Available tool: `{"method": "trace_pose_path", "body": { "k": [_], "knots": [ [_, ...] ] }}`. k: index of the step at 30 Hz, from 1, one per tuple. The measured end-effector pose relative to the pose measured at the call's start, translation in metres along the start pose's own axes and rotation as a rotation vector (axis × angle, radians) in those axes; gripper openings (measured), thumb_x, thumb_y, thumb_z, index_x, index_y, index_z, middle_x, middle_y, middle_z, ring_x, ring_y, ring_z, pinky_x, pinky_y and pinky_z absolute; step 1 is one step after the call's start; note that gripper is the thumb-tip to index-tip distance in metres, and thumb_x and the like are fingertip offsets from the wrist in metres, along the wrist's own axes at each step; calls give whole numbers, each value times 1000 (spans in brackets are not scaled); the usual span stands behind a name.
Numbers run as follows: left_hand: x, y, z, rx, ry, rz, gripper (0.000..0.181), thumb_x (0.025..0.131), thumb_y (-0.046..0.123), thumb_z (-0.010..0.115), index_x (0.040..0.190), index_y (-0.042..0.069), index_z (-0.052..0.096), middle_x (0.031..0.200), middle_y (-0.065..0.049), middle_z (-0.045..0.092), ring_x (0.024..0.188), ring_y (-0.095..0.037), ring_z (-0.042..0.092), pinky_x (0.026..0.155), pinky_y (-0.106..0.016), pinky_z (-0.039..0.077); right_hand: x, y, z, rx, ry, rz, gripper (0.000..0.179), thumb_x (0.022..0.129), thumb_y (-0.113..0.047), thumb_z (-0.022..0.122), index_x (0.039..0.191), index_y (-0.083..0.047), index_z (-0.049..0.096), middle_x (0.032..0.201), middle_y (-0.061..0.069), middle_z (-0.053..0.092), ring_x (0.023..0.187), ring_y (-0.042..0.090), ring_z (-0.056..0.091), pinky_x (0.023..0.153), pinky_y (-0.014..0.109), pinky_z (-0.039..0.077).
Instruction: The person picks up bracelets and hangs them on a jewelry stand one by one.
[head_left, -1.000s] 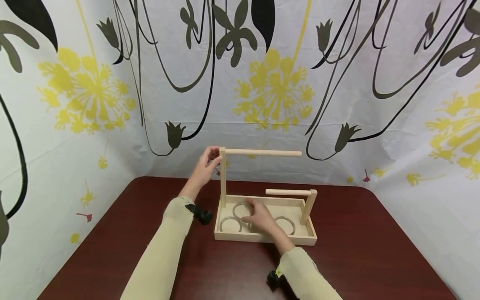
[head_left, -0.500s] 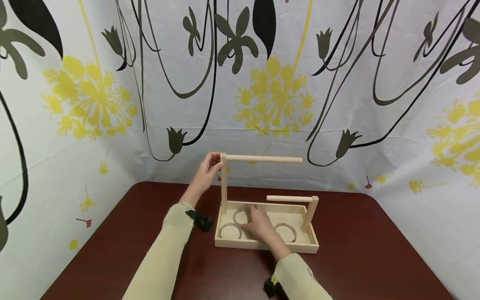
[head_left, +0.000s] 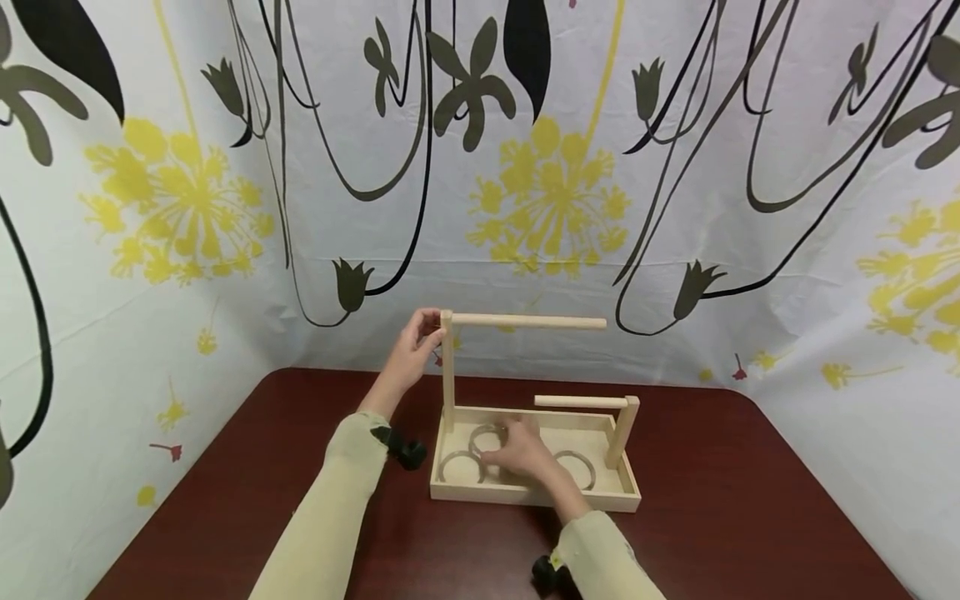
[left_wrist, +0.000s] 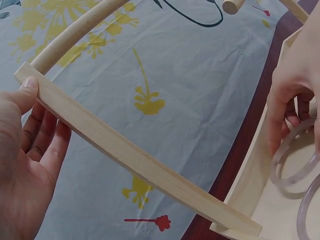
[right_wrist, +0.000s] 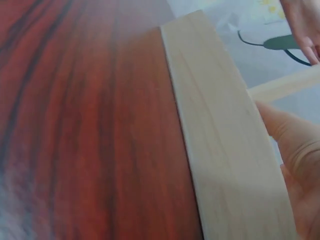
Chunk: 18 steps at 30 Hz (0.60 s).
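Observation:
In the head view, a pale wooden stand (head_left: 536,502), a shallow tray with an upright and a bar at each end, sits on the table. My left hand (head_left: 411,348) pinches the top of the tall post (left_wrist: 120,137), thumb in front and fingers behind. My right hand (head_left: 521,450) reaches down into the tray, among pale, translucent bangles. One bangle (left_wrist: 274,172) lies right at its fingertips; whether they grip it is hidden. A second bangle (head_left: 442,468) lies at the tray's left, another bangle (head_left: 592,475) to the right of the hand.
The long upper bar (head_left: 528,321) runs right from the tall post. A shorter bar (head_left: 577,402) points left from the low post (head_left: 622,433). Around the stand is a dark red table (head_left: 712,467), backed by a patterned curtain (head_left: 420,225).
The head view has tilted, so everything sits lower in it. My left hand stays on the post. The right hand stays over the bangles, its fingers shifting slightly and blurred.

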<state>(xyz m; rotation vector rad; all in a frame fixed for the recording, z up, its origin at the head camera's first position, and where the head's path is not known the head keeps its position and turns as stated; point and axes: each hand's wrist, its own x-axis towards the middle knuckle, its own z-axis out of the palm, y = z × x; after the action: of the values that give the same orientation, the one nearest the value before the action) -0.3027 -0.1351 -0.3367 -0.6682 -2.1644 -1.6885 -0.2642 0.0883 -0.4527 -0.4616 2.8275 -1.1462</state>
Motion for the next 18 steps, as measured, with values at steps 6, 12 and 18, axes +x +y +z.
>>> {"method": "trace_pose_path", "body": {
  "k": [6,12,18],
  "knots": [
    [0,0,1,-19,-2,-6,29,104,4,48,131,-6,44,128,-27,53,116,-31,53,105,-51,45,-4,-1,-7,94,-3,13,70,76,-30,80,133,1,55,118,19,59,105,28,59,89,44,53],
    [-2,-1,1,-15,17,3,28,103,2,49,129,-7,45,127,-28,53,118,-37,53,104,-50,46,-7,-6,-9,163,41,-56,69,77,-29,81,132,2,53,114,16,56,99,25,57,80,33,50],
    [-1,1,2,-27,9,14,29,103,2,49,129,-8,45,127,-30,53,119,-39,52,104,-51,45,-10,-15,-11,303,80,-104,68,75,-20,82,132,2,52,118,21,53,100,25,59,85,31,55]
  ]
}}
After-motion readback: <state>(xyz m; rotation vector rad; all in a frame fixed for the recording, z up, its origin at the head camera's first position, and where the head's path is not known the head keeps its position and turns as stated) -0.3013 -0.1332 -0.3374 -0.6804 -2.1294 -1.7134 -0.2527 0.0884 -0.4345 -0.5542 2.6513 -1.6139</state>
